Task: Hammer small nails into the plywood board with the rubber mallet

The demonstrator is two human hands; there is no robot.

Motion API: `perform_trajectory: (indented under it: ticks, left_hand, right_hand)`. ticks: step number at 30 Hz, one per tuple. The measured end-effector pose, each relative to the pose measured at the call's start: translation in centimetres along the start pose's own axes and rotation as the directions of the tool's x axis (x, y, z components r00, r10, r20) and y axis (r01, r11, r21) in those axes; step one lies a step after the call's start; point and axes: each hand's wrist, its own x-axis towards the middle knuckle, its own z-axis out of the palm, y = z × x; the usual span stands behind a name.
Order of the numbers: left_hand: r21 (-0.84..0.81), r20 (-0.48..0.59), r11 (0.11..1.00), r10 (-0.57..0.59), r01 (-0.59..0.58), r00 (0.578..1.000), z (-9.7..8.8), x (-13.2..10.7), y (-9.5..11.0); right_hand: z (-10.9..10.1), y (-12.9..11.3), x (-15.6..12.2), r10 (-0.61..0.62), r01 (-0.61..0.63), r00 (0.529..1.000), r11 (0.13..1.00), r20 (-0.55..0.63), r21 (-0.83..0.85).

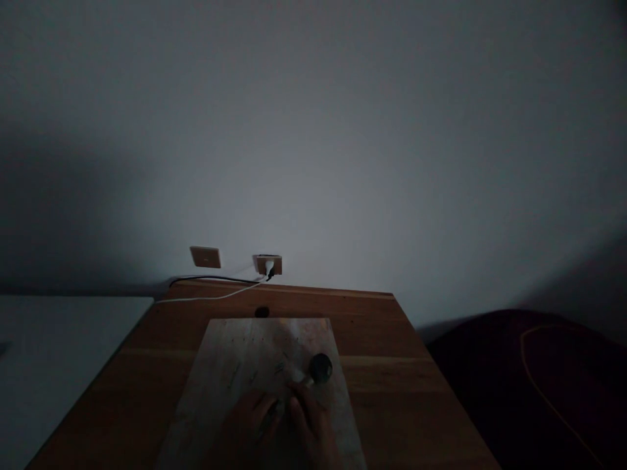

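Note:
Dim light blurs much of the detail. My left hand [247,421] is over the near part of a pale board [196,398], its fingers curled around a small dark object with a lighter patch [275,411] that I cannot name. Just to its right, my right hand [313,424] has its fingers bent together, and whatever they pinch is hidden. Beyond the right fingertips sits a dark round object [321,367]. Several thin, small pieces [279,367] lie scattered on the board, too dark to identify.
Under the board is a wooden table [392,378] set against a grey wall [333,163]. A wall socket [269,264] holds plugs with a white cable [206,299] and a black cable [215,278]. A white surface [63,365] adjoins at left; dark red fabric [499,385] is at right.

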Motion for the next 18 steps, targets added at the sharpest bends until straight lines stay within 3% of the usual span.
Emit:
perform_trajectory:
  ticks: [4,9,14,18]
  left_hand:
    - [-0.038,0.061,0.999,0.02,-0.018,0.998,-1.5,1.0,-0.7]
    - [0.005,-0.026,0.996,0.086,-0.086,0.996,-2.5,3.6,-1.6]
    - [0.131,0.046,0.976,0.168,-0.172,0.985,-1.7,7.1,-1.4]
    - [0.187,0.106,0.948,0.241,-0.257,0.965,-0.4,7.8,-2.0]
  right_hand:
    - [0.0,-1.0,0.4,0.007,-0.007,0.999,1.0,0.044,-0.011]
    - [0.2,-1.5,0.3,0.036,-0.037,0.999,0.998,0.021,0.06]
    - [0.0,-0.2,-0.5,0.104,-0.098,0.994,0.98,-0.025,0.174]
    - [0.0,0.3,-1.6,0.173,-0.157,0.984,0.96,-0.049,0.231]
